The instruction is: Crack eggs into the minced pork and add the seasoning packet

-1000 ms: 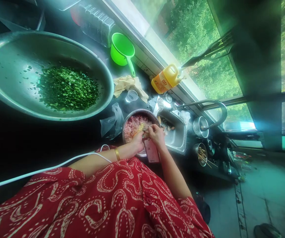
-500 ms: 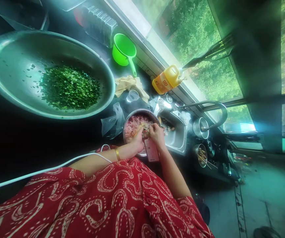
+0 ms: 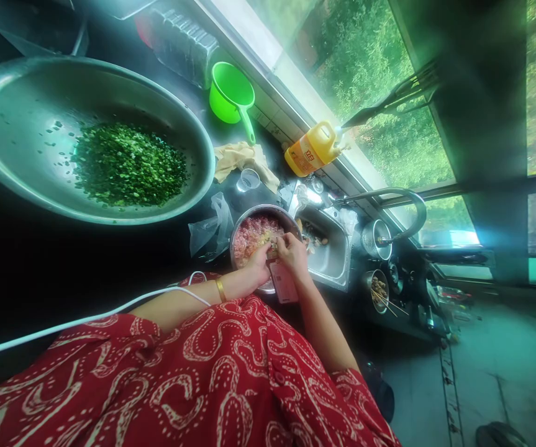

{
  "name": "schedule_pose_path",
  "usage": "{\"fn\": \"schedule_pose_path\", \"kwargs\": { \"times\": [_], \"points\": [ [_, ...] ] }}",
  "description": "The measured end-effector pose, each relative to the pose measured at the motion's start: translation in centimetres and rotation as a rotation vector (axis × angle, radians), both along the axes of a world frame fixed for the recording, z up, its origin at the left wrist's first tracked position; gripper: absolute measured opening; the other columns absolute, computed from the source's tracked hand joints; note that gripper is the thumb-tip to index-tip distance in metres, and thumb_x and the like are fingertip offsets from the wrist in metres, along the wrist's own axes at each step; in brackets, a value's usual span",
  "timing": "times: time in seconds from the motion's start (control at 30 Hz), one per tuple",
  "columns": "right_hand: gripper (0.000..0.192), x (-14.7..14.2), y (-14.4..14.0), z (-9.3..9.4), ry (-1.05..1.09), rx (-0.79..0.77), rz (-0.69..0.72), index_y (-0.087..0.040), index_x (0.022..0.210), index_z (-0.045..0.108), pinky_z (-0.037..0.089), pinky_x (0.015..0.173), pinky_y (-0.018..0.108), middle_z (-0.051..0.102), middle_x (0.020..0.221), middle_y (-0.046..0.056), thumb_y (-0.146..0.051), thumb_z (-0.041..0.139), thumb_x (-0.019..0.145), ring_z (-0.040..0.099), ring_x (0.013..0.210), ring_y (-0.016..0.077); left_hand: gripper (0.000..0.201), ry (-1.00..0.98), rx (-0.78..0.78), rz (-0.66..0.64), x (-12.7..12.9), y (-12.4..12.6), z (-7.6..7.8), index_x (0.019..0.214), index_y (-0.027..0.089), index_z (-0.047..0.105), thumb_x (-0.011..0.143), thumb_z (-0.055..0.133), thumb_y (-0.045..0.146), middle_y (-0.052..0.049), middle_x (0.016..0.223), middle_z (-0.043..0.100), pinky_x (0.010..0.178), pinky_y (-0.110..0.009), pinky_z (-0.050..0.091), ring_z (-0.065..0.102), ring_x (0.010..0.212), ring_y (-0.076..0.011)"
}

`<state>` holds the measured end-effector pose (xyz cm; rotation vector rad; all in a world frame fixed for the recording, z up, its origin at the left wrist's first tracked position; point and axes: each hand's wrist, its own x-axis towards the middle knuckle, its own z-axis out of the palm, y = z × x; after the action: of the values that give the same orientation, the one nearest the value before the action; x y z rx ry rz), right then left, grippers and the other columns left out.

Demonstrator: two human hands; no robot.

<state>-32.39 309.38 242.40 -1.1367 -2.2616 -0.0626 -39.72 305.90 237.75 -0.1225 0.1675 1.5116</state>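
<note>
In the head view, both hands are together over a metal bowl (image 3: 238, 233) of pink minced meat (image 3: 259, 228). My left hand (image 3: 259, 264) is closed around the left edge of a flat pinkish packet (image 3: 284, 284) with small print. My right hand (image 3: 294, 254) pinches the packet's upper end with bent fingers. The packet's lower part hangs down over the near rim of the bowl, and the hands partly hide its top. Yellowish stuff (image 3: 266, 236) lies on the meat near my left fingertips.
A large metal basin (image 3: 20, 167) of chopped greens (image 3: 130, 164) stands left. Behind are a green dipper (image 3: 231, 93), a cloth (image 3: 244, 162), a clear cup (image 3: 248, 180) and a yellow jug (image 3: 312, 149). A sink (image 3: 337, 261) with a faucet (image 3: 423, 214) lies right. A white cable (image 3: 86, 320) crosses my left arm.
The packet and both hands have shifted slightly, and my right fingers now cover more of the packet's upper end. More yellowish stuff shows on the meat. The view has drifted a little.
</note>
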Motion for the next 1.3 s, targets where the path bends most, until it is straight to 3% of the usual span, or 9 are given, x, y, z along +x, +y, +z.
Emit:
{"fn": "schedule_pose_path", "kwargs": {
  "times": [0.17,0.3,0.4,0.53,0.87,1.1,1.3],
  "points": [
    [0.024,-0.1,0.5,0.1,0.035,-0.035,0.019,-0.021,0.072,0.057,0.038,0.066,0.025,0.063,0.071,0.001,-0.038,0.044,0.084,0.053,0.067,0.0144,0.020,-0.010,-0.030,0.035,-0.2,-0.2,0.4,0.072,0.012,0.059,0.087,0.047,0.014,-0.004,0.059,0.064,0.065,-0.028,0.052,0.064,0.058,-0.0157],
    [0.026,-0.4,0.5,0.4,0.039,-0.054,0.057,-0.021,0.069,0.054,0.035,0.062,0.024,0.058,0.066,-0.002,-0.040,0.045,0.084,0.049,0.063,0.0134,0.022,-0.008,-0.026,0.037,-0.3,-0.4,0.6,0.073,0.012,0.060,0.089,0.047,0.020,-0.005,0.060,0.064,0.068,-0.029,0.053,0.065,0.062,-0.0171],
    [0.026,-0.5,0.4,0.8,0.041,-0.048,0.047,-0.021,0.066,0.050,0.034,0.060,0.024,0.054,0.062,-0.003,-0.040,0.045,0.083,0.046,0.060,0.0131,0.026,-0.026,0.021,0.047,-0.3,-0.5,0.6,0.077,0.012,0.061,0.091,0.047,0.029,-0.005,0.062,0.065,0.069,-0.030,0.053,0.066,0.065,-0.0180],
    [0.026,-0.4,0.5,1.4,0.036,-0.036,0.000,-0.021,0.065,0.050,0.033,0.062,0.025,0.053,0.061,-0.002,-0.038,0.044,0.084,0.046,0.061,0.0135,0.027,-0.055,0.085,0.044,-0.3,-0.6,0.6,0.079,0.012,0.062,0.092,0.042,0.025,-0.005,0.063,0.065,0.067,-0.027,0.052,0.064,0.061,-0.0156],
    [0.025,-0.4,1.2,0.5,0.039,-0.132,0.079,-0.020,0.070,0.056,0.036,0.062,0.024,0.059,0.066,-0.002,-0.041,0.047,0.081,0.050,0.062,0.0130,0.026,-0.014,-0.045,0.017,-0.7,-0.3,0.8,0.065,0.013,0.056,0.086,0.041,0.012,-0.002,0.049,0.057,0.057,-0.026,0.050,0.058,0.048,-0.0148],
    [0.024,-0.5,1.5,0.6,-0.021,-0.082,0.023,-0.021,0.061,0.051,0.033,0.057,0.024,0.053,0.058,-0.003,-0.036,0.047,0.079,0.045,0.057,0.0124,0.022,-0.047,-0.010,0.011,-0.8,-0.2,0.8,0.072,0.013,0.060,0.088,0.049,0.022,-0.003,0.056,0.061,0.060,-0.026,0.051,0.061,0.053,-0.0150],
    [0.025,-0.7,1.3,0.6,-0.005,-0.105,0.039,-0.020,0.066,0.054,0.035,0.061,0.024,0.059,0.064,-0.001,-0.040,0.047,0.081,0.048,0.061,0.0129,0.026,0.002,-0.071,0.054,-0.9,0.1,0.9,0.064,0.013,0.054,0.087,0.043,0.011,-0.002,0.049,0.056,0.059,-0.025,0.051,0.059,0.050,-0.0139]
  ]
}}
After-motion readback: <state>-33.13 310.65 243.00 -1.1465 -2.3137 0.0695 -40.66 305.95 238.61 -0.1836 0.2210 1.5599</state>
